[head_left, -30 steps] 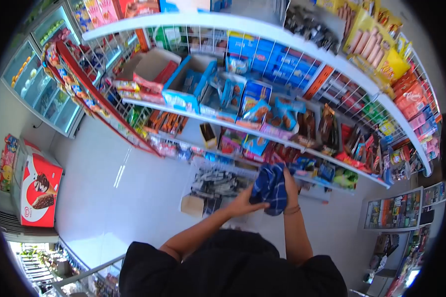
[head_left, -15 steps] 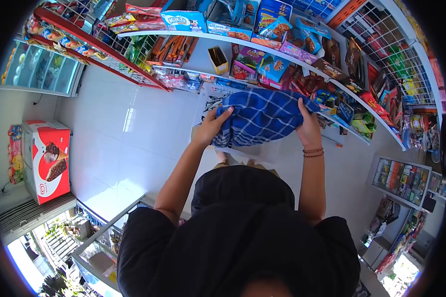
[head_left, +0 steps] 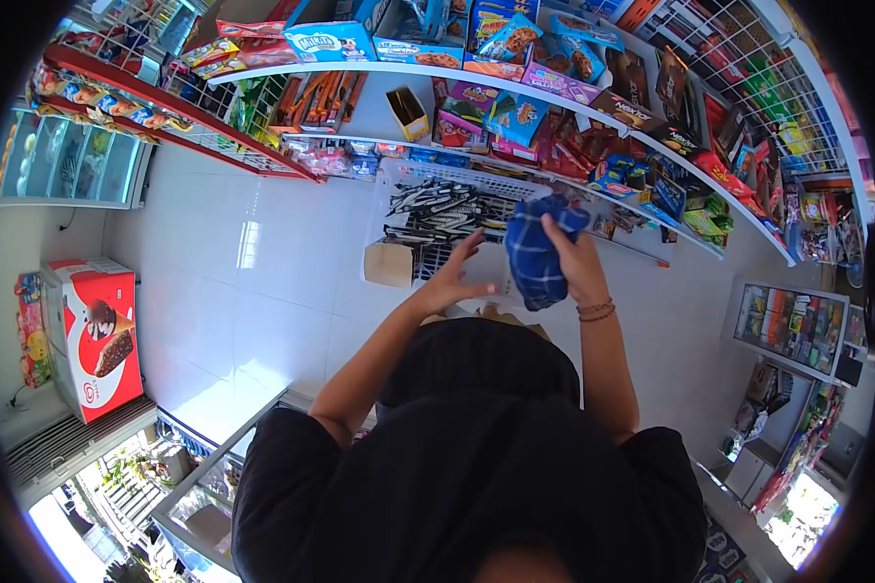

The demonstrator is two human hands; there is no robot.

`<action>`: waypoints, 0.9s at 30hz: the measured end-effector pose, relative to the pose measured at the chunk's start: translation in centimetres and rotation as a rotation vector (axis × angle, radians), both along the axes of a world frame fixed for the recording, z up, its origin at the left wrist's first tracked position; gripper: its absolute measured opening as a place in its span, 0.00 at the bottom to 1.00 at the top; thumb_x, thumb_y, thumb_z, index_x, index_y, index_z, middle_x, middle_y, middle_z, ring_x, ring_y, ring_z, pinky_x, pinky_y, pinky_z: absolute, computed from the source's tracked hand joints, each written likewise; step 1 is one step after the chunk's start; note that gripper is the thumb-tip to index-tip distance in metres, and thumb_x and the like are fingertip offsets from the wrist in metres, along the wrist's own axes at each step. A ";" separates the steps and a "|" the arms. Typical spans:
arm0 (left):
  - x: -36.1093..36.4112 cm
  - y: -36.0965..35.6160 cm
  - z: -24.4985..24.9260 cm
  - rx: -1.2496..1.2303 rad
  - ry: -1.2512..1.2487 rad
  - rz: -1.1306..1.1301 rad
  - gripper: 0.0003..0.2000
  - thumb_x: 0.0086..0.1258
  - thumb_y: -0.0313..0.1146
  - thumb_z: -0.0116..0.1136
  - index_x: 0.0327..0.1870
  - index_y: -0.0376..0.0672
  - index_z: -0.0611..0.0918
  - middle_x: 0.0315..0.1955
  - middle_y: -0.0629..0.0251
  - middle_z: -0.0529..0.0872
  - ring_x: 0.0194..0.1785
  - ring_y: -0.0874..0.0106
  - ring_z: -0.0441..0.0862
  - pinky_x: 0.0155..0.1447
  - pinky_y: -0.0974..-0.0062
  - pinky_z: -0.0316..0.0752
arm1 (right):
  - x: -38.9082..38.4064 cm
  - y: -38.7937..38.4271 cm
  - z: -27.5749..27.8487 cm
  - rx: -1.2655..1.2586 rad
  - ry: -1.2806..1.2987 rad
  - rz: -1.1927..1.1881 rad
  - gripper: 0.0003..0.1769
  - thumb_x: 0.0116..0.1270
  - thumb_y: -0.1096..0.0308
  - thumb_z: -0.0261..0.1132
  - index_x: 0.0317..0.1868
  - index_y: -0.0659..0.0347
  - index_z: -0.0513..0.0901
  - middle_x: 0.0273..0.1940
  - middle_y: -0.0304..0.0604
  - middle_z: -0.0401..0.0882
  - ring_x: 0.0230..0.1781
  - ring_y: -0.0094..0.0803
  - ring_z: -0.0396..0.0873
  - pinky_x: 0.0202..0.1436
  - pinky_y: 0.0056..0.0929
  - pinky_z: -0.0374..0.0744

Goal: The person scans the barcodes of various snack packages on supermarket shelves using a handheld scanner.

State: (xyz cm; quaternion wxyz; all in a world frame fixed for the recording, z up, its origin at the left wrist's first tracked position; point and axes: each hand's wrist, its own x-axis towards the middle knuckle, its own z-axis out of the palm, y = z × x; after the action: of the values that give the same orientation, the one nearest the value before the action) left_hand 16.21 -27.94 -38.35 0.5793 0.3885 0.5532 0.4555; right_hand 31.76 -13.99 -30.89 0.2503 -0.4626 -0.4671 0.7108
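Note:
A bunched blue plaid cloth (head_left: pixel 537 255) hangs from my right hand (head_left: pixel 578 260), whose fingers are closed on its upper right side. To its left, my left hand (head_left: pixel 452 280) is empty, thumb and fingers spread apart. Beyond both hands is a white plastic basket (head_left: pixel 387 185) with many slim black-and-white packets (head_left: pixel 442 212) inside. An open cardboard box (head_left: pixel 389 264) sits at the basket's near left corner. The cloth and my right hand cover part of the basket's right side.
Curved white shelves (head_left: pixel 408 70) with snack boxes and packets stand in front. A red-edged rack (head_left: pixel 180 109) is at the upper left. An ice cream freezer (head_left: pixel 97 335) stands at left, a glass display case (head_left: pixel 789 328) at right. Glossy tiled floor (head_left: pixel 233 253) lies between.
The cloth, spread between both hands before, is now bunched in my right hand. My left hand has let go and moved right and down. The basket and its packets have come into view.

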 end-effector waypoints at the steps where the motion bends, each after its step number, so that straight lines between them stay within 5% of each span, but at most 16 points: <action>1: 0.5 0.3 -0.5 -0.001 -0.003 -0.001 0.43 0.52 0.37 0.65 0.66 0.41 0.50 0.61 0.58 0.60 0.64 0.66 0.57 0.63 0.70 0.58 | -0.1 -0.5 -0.1 -0.040 0.010 0.116 0.21 0.61 0.59 0.62 0.46 0.66 0.74 0.41 0.40 0.77 0.38 0.25 0.76 0.42 0.23 0.76; 3: 1.1 0.9 -1.3 0.044 -0.157 -0.066 0.51 0.44 0.41 0.71 0.67 0.40 0.48 0.61 0.52 0.60 0.66 0.60 0.55 0.66 0.67 0.52 | -0.6 -1.6 0.4 -0.112 0.039 0.225 0.20 0.60 0.58 0.61 0.46 0.65 0.74 0.41 0.40 0.78 0.39 0.24 0.77 0.43 0.24 0.76; 8: 1.4 1.4 0.1 -0.005 -0.216 -0.027 0.46 0.47 0.38 0.70 0.65 0.37 0.53 0.57 0.51 0.65 0.61 0.62 0.63 0.63 0.68 0.58 | -0.1 -0.2 1.3 -0.304 0.046 0.129 0.22 0.60 0.58 0.62 0.49 0.64 0.73 0.44 0.43 0.76 0.43 0.28 0.76 0.47 0.26 0.75; 12: 1.0 1.5 1.4 -0.143 -0.467 0.061 0.30 0.53 0.35 0.65 0.57 0.35 0.67 0.45 0.62 0.77 0.50 0.73 0.74 0.58 0.75 0.64 | 2.5 1.9 -1.7 -0.193 0.001 -0.043 0.25 0.58 0.58 0.64 0.50 0.65 0.72 0.41 0.43 0.78 0.39 0.27 0.76 0.43 0.24 0.75; 15: 1.4 1.1 -1.0 -0.310 -0.401 0.238 0.23 0.56 0.39 0.62 0.49 0.34 0.74 0.40 0.61 0.80 0.43 0.74 0.77 0.51 0.77 0.69 | 4.8 2.8 -6.2 0.367 -0.388 -0.050 0.34 0.56 0.56 0.65 0.60 0.57 0.61 0.51 0.50 0.71 0.46 0.33 0.73 0.43 0.29 0.75; 16: 1.7 1.1 -1.9 -0.443 -0.390 0.364 0.22 0.56 0.40 0.62 0.47 0.34 0.76 0.39 0.60 0.81 0.41 0.73 0.78 0.47 0.78 0.72 | 5.3 2.5 -6.6 0.365 -0.391 -0.046 0.34 0.56 0.56 0.65 0.60 0.57 0.61 0.51 0.50 0.71 0.46 0.33 0.73 0.43 0.29 0.75; 19: 2.2 1.1 -2.7 -0.496 -0.374 0.460 0.21 0.56 0.42 0.61 0.44 0.34 0.77 0.36 0.61 0.81 0.38 0.73 0.79 0.45 0.78 0.72 | 4.6 0.9 -4.7 0.578 -0.439 0.084 0.41 0.52 0.56 0.69 0.62 0.56 0.58 0.56 0.50 0.66 0.53 0.37 0.69 0.49 0.34 0.72; 21: 2.4 1.6 -3.0 -0.524 -0.390 0.395 0.20 0.57 0.41 0.60 0.43 0.33 0.77 0.35 0.60 0.82 0.36 0.73 0.80 0.44 0.79 0.74 | 3.4 -0.1 -4.1 0.834 -0.347 0.494 0.49 0.44 0.56 0.73 0.64 0.56 0.56 0.60 0.49 0.61 0.59 0.40 0.63 0.56 0.38 0.67; 24: 3.1 2.5 -3.0 -0.440 -0.458 0.138 0.19 0.58 0.40 0.60 0.42 0.33 0.77 0.35 0.61 0.82 0.36 0.74 0.80 0.42 0.78 0.74 | 1.8 -0.9 -4.6 0.728 -0.304 0.776 0.55 0.38 0.55 0.76 0.65 0.57 0.54 0.62 0.50 0.58 0.62 0.40 0.59 0.61 0.38 0.62; 27: 2.4 3.1 -3.1 -0.458 -0.538 0.065 0.18 0.59 0.41 0.59 0.42 0.34 0.78 0.35 0.62 0.82 0.37 0.74 0.79 0.43 0.79 0.73 | 1.5 -0.3 -5.8 0.346 -0.265 0.879 0.52 0.37 0.57 0.76 0.62 0.61 0.59 0.57 0.49 0.65 0.57 0.36 0.66 0.58 0.31 0.66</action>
State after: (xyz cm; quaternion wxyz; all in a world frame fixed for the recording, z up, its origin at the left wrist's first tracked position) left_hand 18.64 -24.87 -41.40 0.7615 0.0970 0.4807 0.4238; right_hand 33.30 -14.32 -36.69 -0.0620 -0.2597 -0.7571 0.5962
